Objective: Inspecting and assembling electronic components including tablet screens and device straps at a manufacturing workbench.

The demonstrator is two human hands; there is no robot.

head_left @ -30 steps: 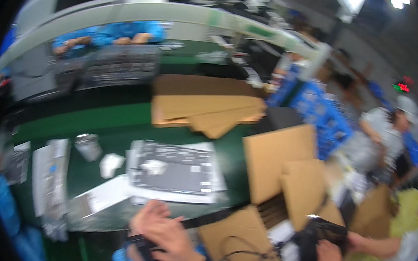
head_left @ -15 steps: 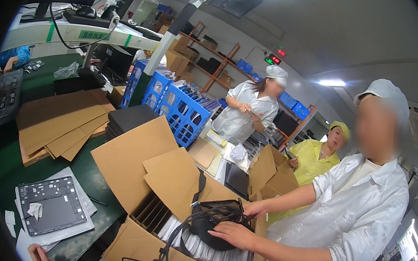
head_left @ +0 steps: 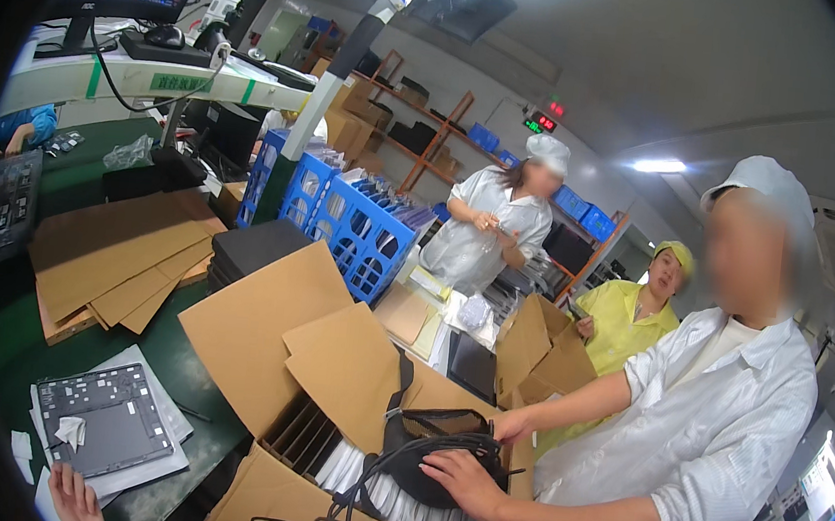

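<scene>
Can see only one bare hand (head_left: 78, 497) coming in from the lower left edge; cannot tell whether left or right, and cannot find the other one in view. Has the fingers (head_left: 61, 479) loosely bent, upward, with no object visible in their grasp; just beside the near corner of a black panel (head_left: 124, 438), with contact not possible to judge.

As for this panel: lying flat at the lower left, on the green table (head_left: 154, 336), upon white sheets (head_left: 175, 435) (probably to protect its face from scratching). On top of it, a crumpled white paper (head_left: 71, 432), perhaps left there for easy reach.

Turned with the pale-spotted edge toward the upper side, away from the fingers. About the long axis, hard to be certain under the fisheye bend: seemingly from lower left to upper right.

To the right, an open cardboard box (head_left: 260, 487) with white flat items (head_left: 342, 466) in a row, likely upright for tight packing. Across its top, a black bag (head_left: 406, 482) with black cables (head_left: 355, 496), under a co-worker's hands (head_left: 464, 483), maybe for steadiness on such uneven support.
</scene>
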